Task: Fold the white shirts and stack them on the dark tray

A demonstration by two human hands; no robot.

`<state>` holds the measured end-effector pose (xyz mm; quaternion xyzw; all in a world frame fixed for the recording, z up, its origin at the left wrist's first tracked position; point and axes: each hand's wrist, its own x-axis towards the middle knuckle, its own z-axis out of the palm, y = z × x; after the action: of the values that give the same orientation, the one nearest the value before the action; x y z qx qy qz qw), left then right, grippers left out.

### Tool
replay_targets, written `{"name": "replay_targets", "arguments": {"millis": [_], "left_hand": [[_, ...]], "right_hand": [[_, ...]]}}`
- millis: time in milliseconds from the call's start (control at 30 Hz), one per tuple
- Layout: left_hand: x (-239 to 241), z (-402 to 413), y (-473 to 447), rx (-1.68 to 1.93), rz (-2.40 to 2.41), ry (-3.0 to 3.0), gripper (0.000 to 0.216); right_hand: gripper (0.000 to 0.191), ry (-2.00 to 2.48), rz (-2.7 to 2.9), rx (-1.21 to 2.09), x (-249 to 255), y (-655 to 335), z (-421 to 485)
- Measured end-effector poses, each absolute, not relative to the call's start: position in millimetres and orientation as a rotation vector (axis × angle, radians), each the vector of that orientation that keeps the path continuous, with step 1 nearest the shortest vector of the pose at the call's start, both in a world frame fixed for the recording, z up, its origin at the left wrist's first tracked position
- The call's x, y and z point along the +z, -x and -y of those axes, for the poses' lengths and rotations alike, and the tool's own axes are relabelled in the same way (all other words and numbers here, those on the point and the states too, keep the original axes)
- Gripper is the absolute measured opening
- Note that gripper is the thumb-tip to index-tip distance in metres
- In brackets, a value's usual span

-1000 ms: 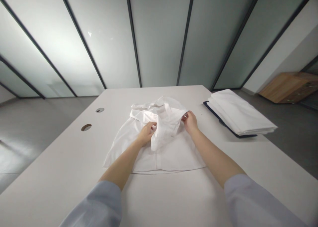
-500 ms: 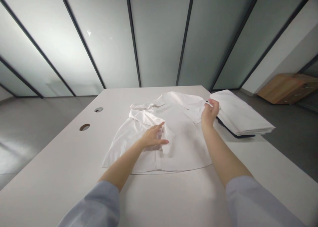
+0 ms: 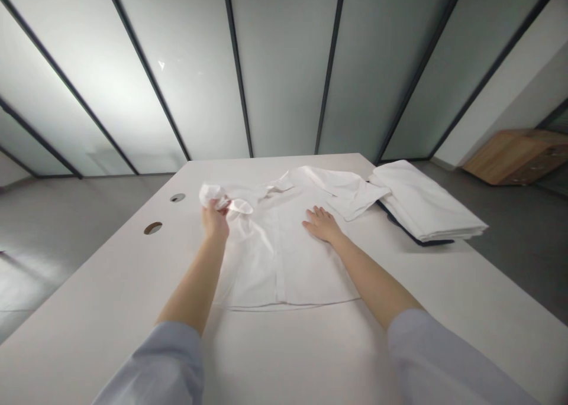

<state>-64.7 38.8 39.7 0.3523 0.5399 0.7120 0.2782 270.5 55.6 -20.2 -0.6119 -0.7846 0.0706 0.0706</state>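
A white shirt (image 3: 306,269) lies spread on the table, its hem toward me and its collar end at the far side. My left hand (image 3: 216,219) is closed on the shirt's left sleeve, which is bunched and lifted at the fingers. On the right half of the shirt front, my right hand (image 3: 323,224) rests flat with fingers spread. The right sleeve stretches out toward a folded stack of white cloth (image 3: 426,201), and its end touches the stack's near edge.
The white table (image 3: 284,355) carries everything. Two round cable holes, one near (image 3: 153,228) and one far (image 3: 177,197), are set in its left side. Something dark and flat (image 3: 417,237) lies under the folded stack. A wooden cabinet (image 3: 510,156) stands beyond on the right.
My left hand has moved left, carrying the sleeve outward from the shirt's middle. My right hand has let go of the right sleeve and come down onto the shirt front.
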Motion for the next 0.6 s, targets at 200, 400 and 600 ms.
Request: {"name": "replay_targets", "arguments": {"millis": [200,400,600], "left_hand": [[58.7,-24.4,133.5,2.312,-2.002,-0.999,0.059],[30.8,-16.2,57.4,1.097,-1.673,-2.138,0.038],[-0.3,-17.3,28.2,0.350,-1.854,-2.315,0.055]], "right_hand": [[0.065,1.846,2.348,0.193,-24.3,-266.8,-57.7],[0.069,1.845,2.412,0.188,-19.6,-266.6,-43.1],[0.067,1.741,2.499,0.090,-25.6,-279.4,-5.1]]}}
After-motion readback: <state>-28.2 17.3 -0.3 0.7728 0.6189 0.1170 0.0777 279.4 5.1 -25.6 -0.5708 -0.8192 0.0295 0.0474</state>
